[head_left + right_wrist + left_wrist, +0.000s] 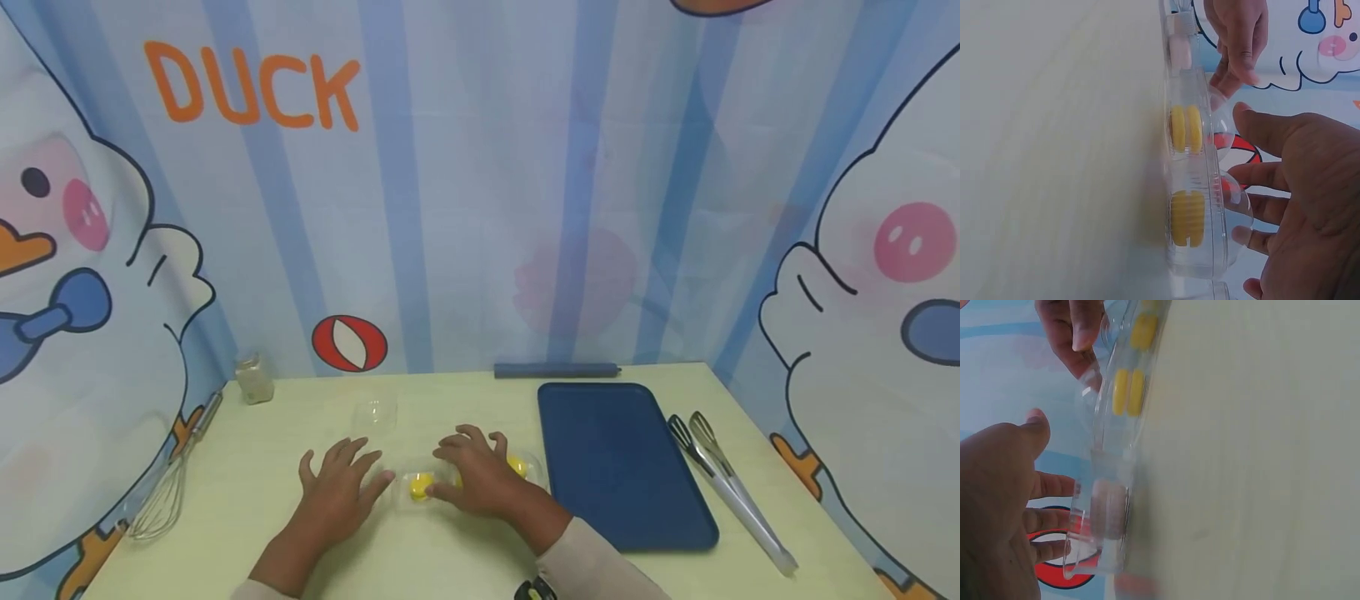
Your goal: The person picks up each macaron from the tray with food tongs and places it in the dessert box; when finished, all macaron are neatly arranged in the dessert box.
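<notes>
My left hand (335, 492) hovers with spread fingers left of a clear plastic box holding a yellow macaron (421, 486). In the left wrist view its fingertips overlap another clear container (1079, 562), with a pinkish rounded thing (1109, 509) showing through. My right hand (483, 475) reaches over the yellow pieces, fingers loosely bent. The right wrist view shows its fingertips right at a clear domed lid (1238, 212) over a yellow ridged macaron (1187, 219). Beside that, two upright yellow halves (1186, 128) stand under a second dome. More yellow (517, 464) peeks out right of the hand.
A dark blue tray (626, 467) lies to the right, with metal tongs (735, 492) beyond it. A whisk (168, 492) is at the left edge and a small jar (254, 379) at the back left. A blue bar (557, 371) runs along the back edge.
</notes>
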`<state>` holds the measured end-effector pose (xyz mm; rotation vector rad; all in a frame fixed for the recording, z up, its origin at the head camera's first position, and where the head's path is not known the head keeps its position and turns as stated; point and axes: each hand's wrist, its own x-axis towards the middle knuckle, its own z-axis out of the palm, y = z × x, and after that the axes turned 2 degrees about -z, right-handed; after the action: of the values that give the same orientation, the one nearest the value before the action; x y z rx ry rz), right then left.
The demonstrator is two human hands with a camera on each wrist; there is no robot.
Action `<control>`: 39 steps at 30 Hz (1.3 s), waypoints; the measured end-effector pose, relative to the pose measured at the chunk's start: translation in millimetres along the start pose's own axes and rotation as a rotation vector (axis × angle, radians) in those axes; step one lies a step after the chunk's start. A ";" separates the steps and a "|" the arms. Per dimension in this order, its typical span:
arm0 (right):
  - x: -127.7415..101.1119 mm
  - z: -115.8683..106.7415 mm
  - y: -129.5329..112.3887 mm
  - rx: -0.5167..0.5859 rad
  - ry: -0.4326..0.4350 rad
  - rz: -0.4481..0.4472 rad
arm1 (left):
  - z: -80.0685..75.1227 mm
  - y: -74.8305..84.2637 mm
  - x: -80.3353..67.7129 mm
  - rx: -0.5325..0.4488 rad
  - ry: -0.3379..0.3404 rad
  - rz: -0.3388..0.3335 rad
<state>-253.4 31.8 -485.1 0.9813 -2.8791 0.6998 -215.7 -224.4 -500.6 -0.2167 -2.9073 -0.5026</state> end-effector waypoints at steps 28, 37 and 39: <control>49.5 3.0 -2.6 0.172 -0.094 0.151 | -9.5 -63.5 57.1 -0.261 -0.247 -0.190; 61.6 -2.9 -13.1 0.134 -0.137 0.194 | -6.4 -78.8 68.8 -0.313 -0.293 -0.195; 67.6 -4.3 -15.5 0.119 -0.152 0.201 | -6.5 -80.1 70.8 -0.319 -0.298 -0.189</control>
<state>-299.1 -16.2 -464.1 0.7953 -3.1334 0.8532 -297.5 -293.4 -505.6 -0.0612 -3.1352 -1.0514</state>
